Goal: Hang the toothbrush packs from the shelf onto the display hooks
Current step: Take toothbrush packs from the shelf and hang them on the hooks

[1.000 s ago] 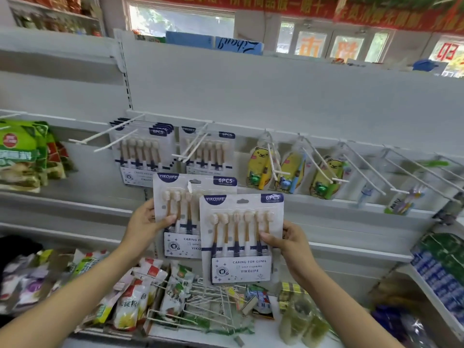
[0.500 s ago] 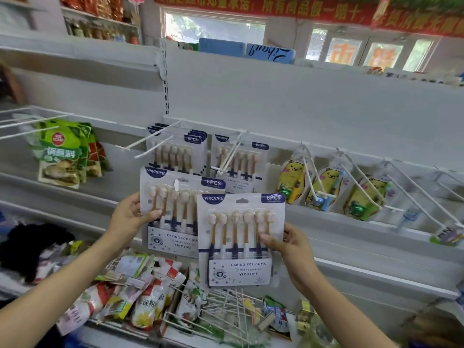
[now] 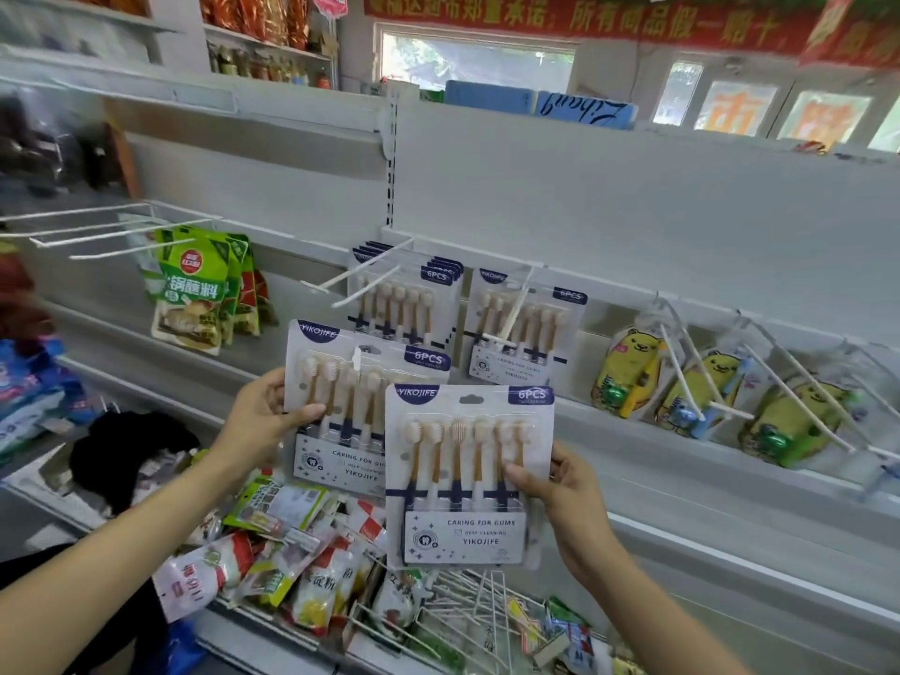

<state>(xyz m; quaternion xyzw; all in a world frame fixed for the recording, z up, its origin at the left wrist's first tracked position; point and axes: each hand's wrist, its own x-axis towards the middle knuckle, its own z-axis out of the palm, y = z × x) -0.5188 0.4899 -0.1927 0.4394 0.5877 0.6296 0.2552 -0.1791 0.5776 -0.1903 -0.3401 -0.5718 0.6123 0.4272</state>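
Before the white shelving — each hand's fingers [image 3: 523, 475] pinch a toothbrush pack [image 3: 467, 475].

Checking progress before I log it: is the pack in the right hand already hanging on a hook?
No, the right hand holds the pack by its edge in the air, below and in front of the hooks.

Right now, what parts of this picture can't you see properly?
All in the head view:
- Left-hand pack: its lower right corner is hidden behind the right-hand pack.
- Packs hung on the left hook: how many is unclear, since they overlap.
- Right hand: most fingers are hidden behind its pack.
- Small print on the packs: too small.
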